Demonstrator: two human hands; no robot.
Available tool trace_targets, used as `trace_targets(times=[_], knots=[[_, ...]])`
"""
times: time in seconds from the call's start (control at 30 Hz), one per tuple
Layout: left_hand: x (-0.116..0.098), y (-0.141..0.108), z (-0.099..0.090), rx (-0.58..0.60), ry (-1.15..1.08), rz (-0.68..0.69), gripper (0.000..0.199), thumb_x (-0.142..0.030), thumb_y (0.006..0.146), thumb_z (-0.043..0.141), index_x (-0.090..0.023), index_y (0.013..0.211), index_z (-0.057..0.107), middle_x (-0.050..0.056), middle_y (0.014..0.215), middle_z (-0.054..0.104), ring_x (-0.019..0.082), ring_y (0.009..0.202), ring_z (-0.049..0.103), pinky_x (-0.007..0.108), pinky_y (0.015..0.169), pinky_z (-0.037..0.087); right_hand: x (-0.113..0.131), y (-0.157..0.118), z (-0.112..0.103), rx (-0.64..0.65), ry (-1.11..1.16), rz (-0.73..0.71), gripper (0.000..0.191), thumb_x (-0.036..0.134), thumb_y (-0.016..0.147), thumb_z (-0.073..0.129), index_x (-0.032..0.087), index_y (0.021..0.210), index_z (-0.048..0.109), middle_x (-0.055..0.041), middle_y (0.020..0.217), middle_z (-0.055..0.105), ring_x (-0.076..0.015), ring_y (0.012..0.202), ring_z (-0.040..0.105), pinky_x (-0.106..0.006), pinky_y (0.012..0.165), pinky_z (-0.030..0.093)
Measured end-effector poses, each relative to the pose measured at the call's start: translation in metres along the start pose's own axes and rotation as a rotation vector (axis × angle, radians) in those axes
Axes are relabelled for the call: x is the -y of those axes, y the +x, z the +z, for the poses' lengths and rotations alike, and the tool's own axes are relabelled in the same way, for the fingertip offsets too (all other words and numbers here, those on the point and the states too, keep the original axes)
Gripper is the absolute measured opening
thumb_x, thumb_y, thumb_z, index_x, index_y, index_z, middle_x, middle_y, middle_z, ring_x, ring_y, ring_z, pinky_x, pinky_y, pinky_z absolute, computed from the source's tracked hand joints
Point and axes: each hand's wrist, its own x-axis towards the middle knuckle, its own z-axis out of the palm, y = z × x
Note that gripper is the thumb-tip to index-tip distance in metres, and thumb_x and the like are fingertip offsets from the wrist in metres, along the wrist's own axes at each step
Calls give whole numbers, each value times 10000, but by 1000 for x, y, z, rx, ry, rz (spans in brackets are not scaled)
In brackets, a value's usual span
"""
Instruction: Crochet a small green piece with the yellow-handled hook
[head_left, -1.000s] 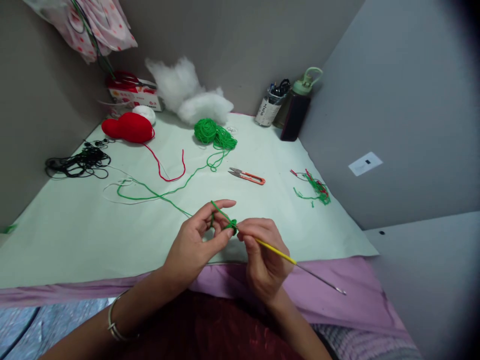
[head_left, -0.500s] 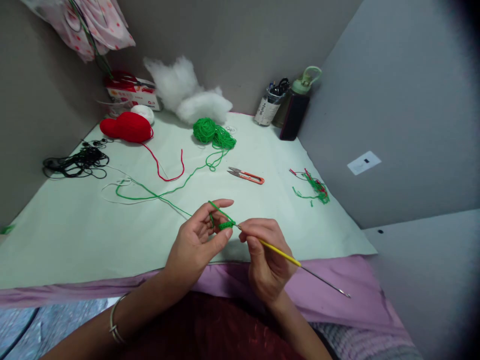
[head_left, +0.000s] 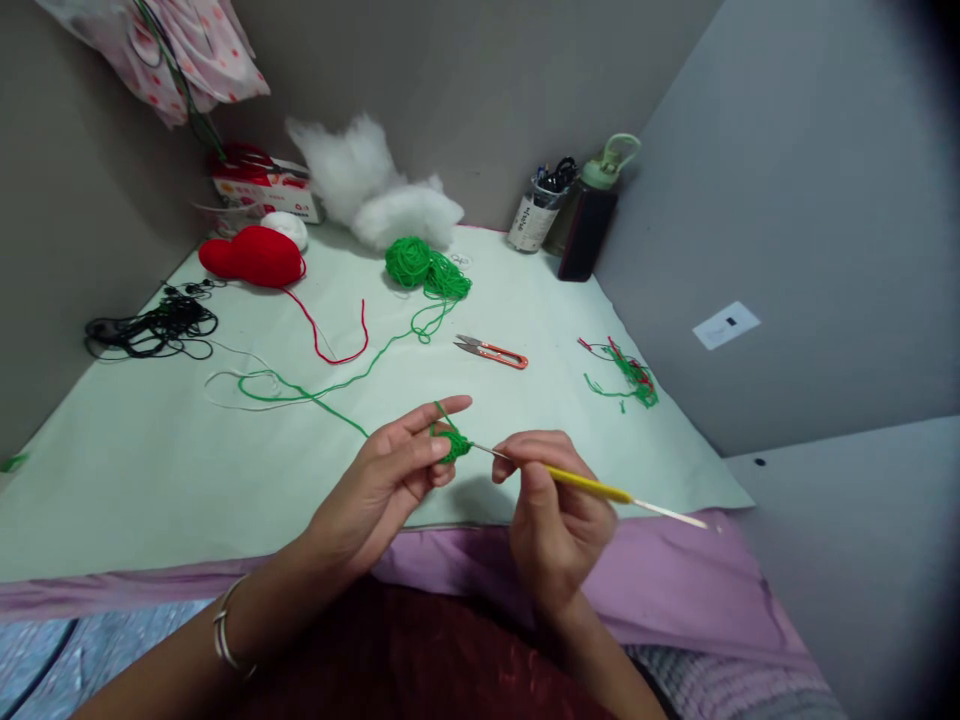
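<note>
Head cam has the person's right hand (head_left: pixel 562 515) closest, fingers wrapped snugly around the yellow grip of a crochet hook (head_left: pixel 589 484). Its thin metal end pokes past the fingertips to the little green crochet piece (head_left: pixel 456 447), which sits pinched between the left hand's (head_left: pixel 379 470) thumb and fingers, with a green strand (head_left: pixel 447 416) over the index finger. Farther out on the surface (head_left: pixel 645 455): orange snips (head_left: pixel 491 350), then a green yarn ball (head_left: pixel 408 262).

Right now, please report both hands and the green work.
Left hand pinching green crochet piece. Right hand gripping yellow-handled hook, one end at piece. Orange snips lie beyond, apart.
</note>
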Motion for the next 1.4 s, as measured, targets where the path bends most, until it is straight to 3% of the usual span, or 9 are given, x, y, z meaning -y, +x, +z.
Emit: trace_targets(times=[0.17,0.4,0.53,0.73,0.93,1.17,1.4], knots=[[-1,-1,-1,16,86,36,366,-234,875,833,-203,1239,810,-3,874,565,95,733,471,202,707,448,-2,8,5,12,236,195,199,207,1054,590,262,1017,778,-21,905,709,-140,721,640,-302,662,535],[-1,-1,-5,-17,421,225,599,-233,871,845,-243,1440,658,-22,889,589,134,788,524,265,757,453,7,4,-3,41,18,54,218,134,1032,598,241,1042,787,-24,878,723,-165,800,657,-320,713,543],[-5,-2,-5,-18,509,244,614,-197,876,816,-238,1462,635,-16,910,591,142,825,558,283,794,478,8,6,-5,38,116,118,208,149,1034,602,239,1015,789,-16,855,714,-147,746,651,-300,665,533],[-8,-2,-5,-19,488,265,562,-202,852,830,-236,1395,693,-9,900,607,137,820,577,268,777,495,8,5,-5,-13,217,217,192,203,1035,617,231,973,797,-25,841,711,-134,652,645,-291,598,517],[-9,-6,-3,-30,534,239,469,-178,838,821,-251,1298,765,-4,894,610,147,849,586,264,798,506,12,3,-7,43,117,112,205,174,1033,613,260,1031,799,-28,873,716,-157,725,655,-318,641,545],[0,-7,-1,1,360,216,379,-244,897,817,-296,1271,792,1,959,635,122,819,548,231,755,469,6,3,5,-8,117,96,199,203,1044,608,277,1048,793,-29,904,735,-163,744,665,-337,671,561],[4,-5,2,-30,313,159,516,-279,854,870,-254,1351,735,-21,867,588,95,683,498,217,634,459,-4,2,12,27,252,186,167,290,1046,636,267,1034,801,-43,966,793,-141,707,672,-293,626,556]])
